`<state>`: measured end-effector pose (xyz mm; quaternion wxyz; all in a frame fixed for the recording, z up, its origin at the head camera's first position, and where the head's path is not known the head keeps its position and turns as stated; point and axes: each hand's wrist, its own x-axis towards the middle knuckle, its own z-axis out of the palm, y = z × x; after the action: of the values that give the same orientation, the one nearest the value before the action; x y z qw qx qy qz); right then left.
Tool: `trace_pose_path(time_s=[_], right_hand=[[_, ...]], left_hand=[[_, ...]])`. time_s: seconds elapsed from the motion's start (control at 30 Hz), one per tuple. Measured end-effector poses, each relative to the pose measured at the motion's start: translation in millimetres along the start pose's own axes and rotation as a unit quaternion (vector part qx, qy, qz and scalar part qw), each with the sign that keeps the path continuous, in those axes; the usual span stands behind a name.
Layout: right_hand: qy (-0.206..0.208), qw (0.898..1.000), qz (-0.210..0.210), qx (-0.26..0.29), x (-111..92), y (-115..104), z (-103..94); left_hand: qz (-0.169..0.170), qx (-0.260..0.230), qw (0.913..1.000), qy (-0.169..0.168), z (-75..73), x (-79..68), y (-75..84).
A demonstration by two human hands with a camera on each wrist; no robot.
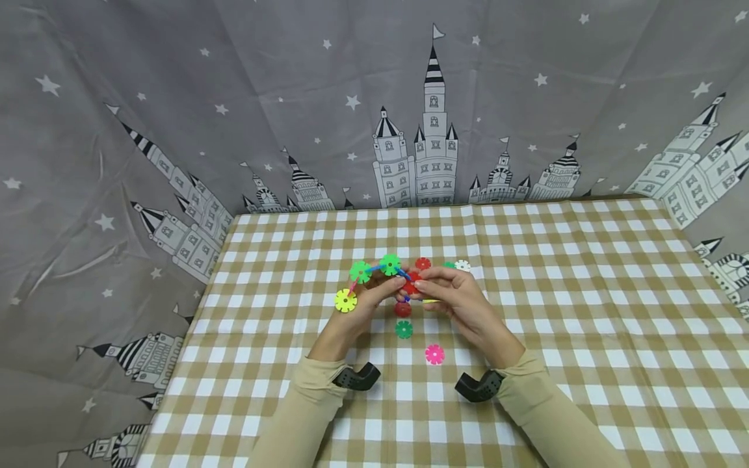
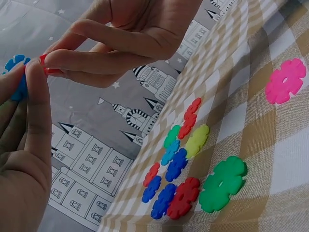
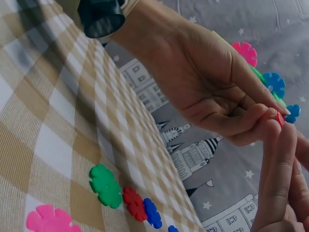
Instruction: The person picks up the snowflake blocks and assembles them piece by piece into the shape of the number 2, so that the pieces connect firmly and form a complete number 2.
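Sleeves [image 1: 298, 416], a checked desk [image 1: 608, 312], castle drapes [image 1: 503, 78]: left fingers [image 2: 37, 92] pinch a blue disc [image 2: 20, 88], right fingers [image 2: 77, 60] a red disc [image 1: 411, 285].

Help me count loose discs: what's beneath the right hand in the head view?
Beneath the right hand, part of a yellow disc shows on the tablecloth. The hand covers its remainder and anything else directly below.

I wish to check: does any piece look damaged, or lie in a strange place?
Nothing looks damaged; the linked discs seem whole where visible. Only the pink disc stands out slightly: it lies alone on the checked cloth, nearer the person, while the other loose discs lie grouped together.
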<state>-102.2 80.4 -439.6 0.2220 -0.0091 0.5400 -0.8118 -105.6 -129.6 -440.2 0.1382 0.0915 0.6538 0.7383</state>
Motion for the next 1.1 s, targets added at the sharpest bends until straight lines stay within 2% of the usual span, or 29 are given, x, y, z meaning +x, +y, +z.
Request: trace_pose_path(time_s=[0.13, 0.23, 0.3, 0.4, 0.47, 0.5, 0.57, 0.83, 0.93, 1.03, 1.1], right_hand=[[0.001, 0.999, -0.001, -0.041, 4, 0, -5.4], [0.013, 0.99, -0.013, -0.14, 10, 1, -15.7], [0.019, 0.972, -0.011, -0.234, 15, 4, -22.6], [0.003, 0.924, -0.011, -0.381, 22, 11, -30.2], [-0.008, 0.895, -0.017, -0.446, 25, 16, -31.1], [-0.011, 0.884, -0.024, -0.467, 27, 17, -30.9], [-0.01, 0.868, -0.036, -0.496, 29, 19, -29.2], [0.037, 0.82, -0.033, -0.57, 26, 13, -24.8], [0.051, 0.813, -0.022, -0.58, 23, 11, -23.4], [0.051, 0.812, -0.022, -0.58, 22, 10, -23.3], [0.051, 0.817, -0.016, -0.574, 21, 10, -24.0]], left_hand=[[0.01, 0.004, 0.9999, 0.01, -3.3, 1.0, -0.1], [0.02, -0.011, 0.9997, 0.009, -5.6, 2.0, -0.9], [0.023, -0.017, 0.9996, 0.004, -6.6, 2.4, -1.4], [0.025, -0.022, 0.9994, -0.002, -7.3, 2.7, -2.6], [0.025, -0.028, 0.9993, -0.001, -7.5, 2.3, -2.9], [0.026, -0.032, 0.9992, 0.0, -7.7, 2.1, -2.8], [0.027, -0.043, 0.9987, 0.003, -8.0, 2.0, -2.3], [0.01, -0.065, 0.9977, 0.019, -8.7, 2.8, -1.1], [0.005, -0.063, 0.9977, 0.022, -8.9, 3.2, -0.9], [0.005, -0.064, 0.9977, 0.022, -9.4, 3.6, -1.2], [0.004, -0.066, 0.9976, 0.023, -9.6, 3.6, -1.4]])
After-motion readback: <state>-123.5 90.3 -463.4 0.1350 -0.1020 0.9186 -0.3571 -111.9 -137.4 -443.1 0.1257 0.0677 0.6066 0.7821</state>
